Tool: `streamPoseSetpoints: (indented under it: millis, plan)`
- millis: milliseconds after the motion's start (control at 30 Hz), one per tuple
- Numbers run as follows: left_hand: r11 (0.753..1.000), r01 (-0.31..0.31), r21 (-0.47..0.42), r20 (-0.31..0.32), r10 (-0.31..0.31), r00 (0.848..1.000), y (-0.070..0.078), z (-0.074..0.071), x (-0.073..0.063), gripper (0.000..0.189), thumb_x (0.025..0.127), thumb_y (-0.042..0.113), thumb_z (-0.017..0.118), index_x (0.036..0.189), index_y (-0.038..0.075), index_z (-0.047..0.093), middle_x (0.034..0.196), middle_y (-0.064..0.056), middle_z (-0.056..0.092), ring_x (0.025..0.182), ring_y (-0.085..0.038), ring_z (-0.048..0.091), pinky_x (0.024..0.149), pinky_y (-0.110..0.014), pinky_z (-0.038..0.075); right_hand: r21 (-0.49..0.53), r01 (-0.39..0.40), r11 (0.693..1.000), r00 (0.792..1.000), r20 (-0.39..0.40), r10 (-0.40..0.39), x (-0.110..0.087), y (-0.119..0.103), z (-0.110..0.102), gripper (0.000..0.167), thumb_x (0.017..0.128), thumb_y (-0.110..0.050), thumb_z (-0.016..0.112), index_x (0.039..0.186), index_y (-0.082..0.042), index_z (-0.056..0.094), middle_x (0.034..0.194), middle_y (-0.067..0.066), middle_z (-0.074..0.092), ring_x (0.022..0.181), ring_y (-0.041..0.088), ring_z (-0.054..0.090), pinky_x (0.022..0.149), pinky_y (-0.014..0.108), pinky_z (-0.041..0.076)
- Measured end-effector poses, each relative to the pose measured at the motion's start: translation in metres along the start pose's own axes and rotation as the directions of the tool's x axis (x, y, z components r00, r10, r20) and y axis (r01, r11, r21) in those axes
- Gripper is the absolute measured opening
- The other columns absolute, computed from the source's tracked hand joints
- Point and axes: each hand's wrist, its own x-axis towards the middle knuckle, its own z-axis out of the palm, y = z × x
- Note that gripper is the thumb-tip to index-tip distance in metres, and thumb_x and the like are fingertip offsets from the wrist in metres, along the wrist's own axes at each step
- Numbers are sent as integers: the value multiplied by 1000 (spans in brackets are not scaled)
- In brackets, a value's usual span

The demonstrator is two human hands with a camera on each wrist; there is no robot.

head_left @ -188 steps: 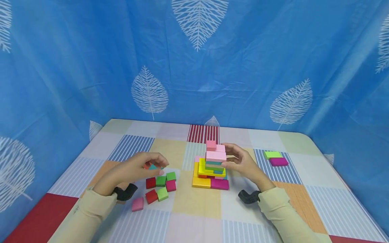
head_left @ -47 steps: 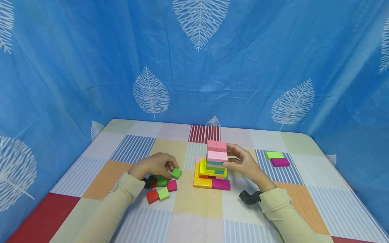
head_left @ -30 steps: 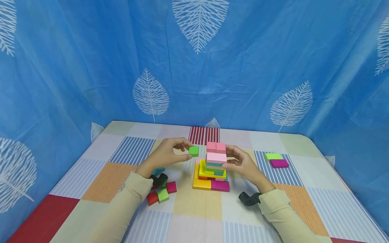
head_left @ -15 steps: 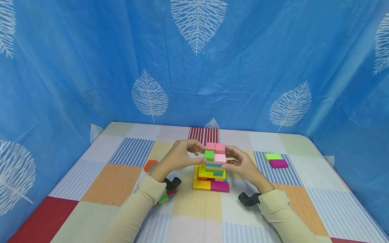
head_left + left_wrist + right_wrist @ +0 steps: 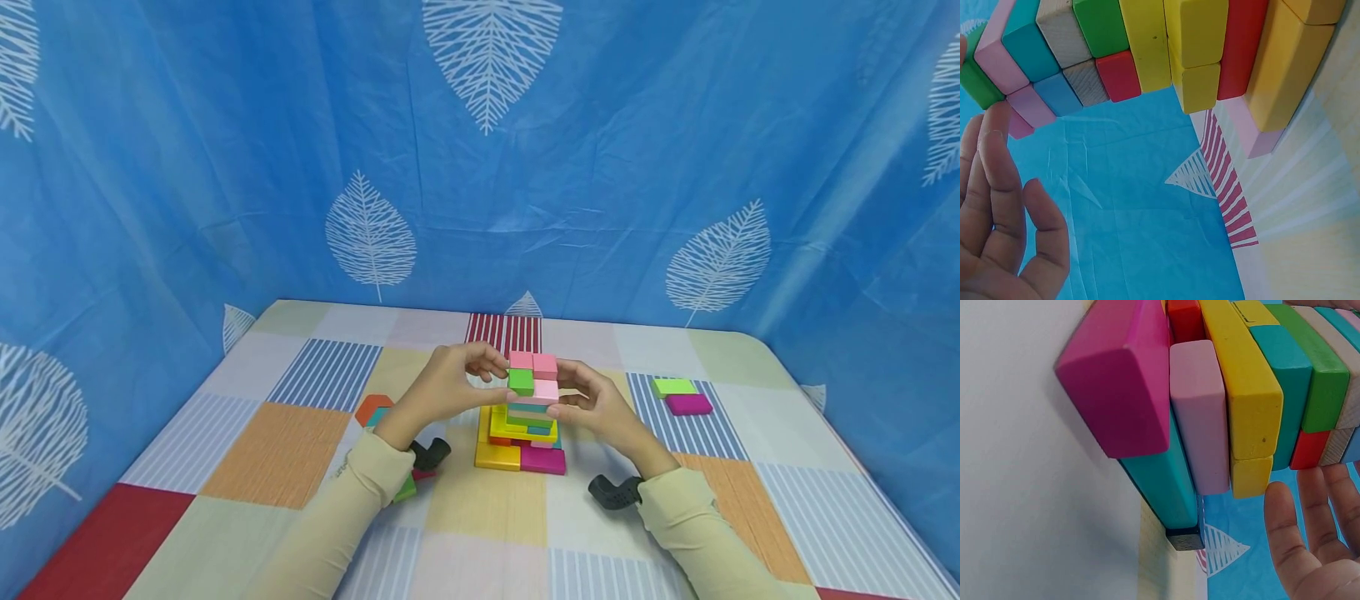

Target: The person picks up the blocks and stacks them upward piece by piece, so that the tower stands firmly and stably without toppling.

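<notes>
A tower of coloured wooden blocks (image 5: 525, 432) stands mid-table, on a wider base that includes orange and magenta blocks. On its top layer, two pink blocks (image 5: 545, 367) sit side by side at the back. My left hand (image 5: 446, 385) pinches a small green block (image 5: 521, 382) at the front left of the top, above a light pink block (image 5: 544, 392). In the left wrist view the green block (image 5: 980, 76) shows between thumb and fingertips. My right hand (image 5: 600, 404) holds the tower's upper right side, thumb in front and fingers behind (image 5: 1282, 515).
Loose blocks lie at the left, mostly hidden under my left forearm; an orange-red one (image 5: 370, 408) and a light green one (image 5: 406, 490) show. A lime block (image 5: 673, 387) and a magenta block (image 5: 689, 405) lie at the right. A blue curtain (image 5: 480, 208) hangs behind the table.
A second pink block has joined the tower's top. My left hand has picked the green block off the table and carried it right, onto the tower. My right hand has stayed at the tower.
</notes>
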Motion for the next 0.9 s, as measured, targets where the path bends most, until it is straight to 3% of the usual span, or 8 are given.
streamPoseSetpoints:
  millis: [200, 333, 467, 700, 900]
  plan:
    - [1000, -16, -3, -3, 16, 1000, -1, 0, -1, 32, 90, 17, 91, 113, 4, 75, 106, -7, 77, 99, -36, 73, 92, -45, 62, -2, 3, 1000, 1000, -1, -3, 0, 1, 0, 66, 96, -5, 79, 153, 11, 48, 138, 29, 60, 119, 15, 62, 101, 24, 56]
    - [999, -22, 34, 21, 21, 1000, -3, -7, -7, 39, 92, 20, 89, 123, 4, 73, 108, -8, 77, 99, -34, 70, 92, -54, 60, -2, 3, 1000, 1000, -4, -3, 0, 1, -1, 66, 96, -4, 79, 153, 11, 48, 139, 30, 60, 119, 14, 62, 101, 24, 56]
    - [999, 8, 53, 99, -13, 995, -11, -21, -19, 37, 97, 21, 84, 129, 7, 72, 109, -5, 75, 97, -24, 66, 88, -45, 59, 2, -1, 1000, 1000, -2, 1, -1, 2, -1, 66, 96, -5, 79, 152, 11, 49, 139, 30, 60, 120, 14, 63, 101, 24, 56]
    - [997, 21, 69, 306, -41, 951, -32, -44, -47, 23, 102, 11, 75, 123, 1, 74, 116, -13, 76, 97, -13, 70, 89, -33, 56, -1, -5, 1000, 1000, -6, 5, -1, 2, 0, 65, 96, -5, 80, 152, 10, 49, 139, 29, 60, 120, 14, 62, 101, 24, 55]
    - [994, 81, 77, 380, -105, 919, -46, -60, -71, 26, 99, 9, 76, 123, 0, 73, 117, -13, 76, 98, -13, 70, 86, -31, 56, -2, -1, 1000, 1000, -4, 1, -1, 2, 0, 65, 96, -5, 79, 152, 10, 49, 139, 29, 60, 120, 14, 62, 101, 24, 55]
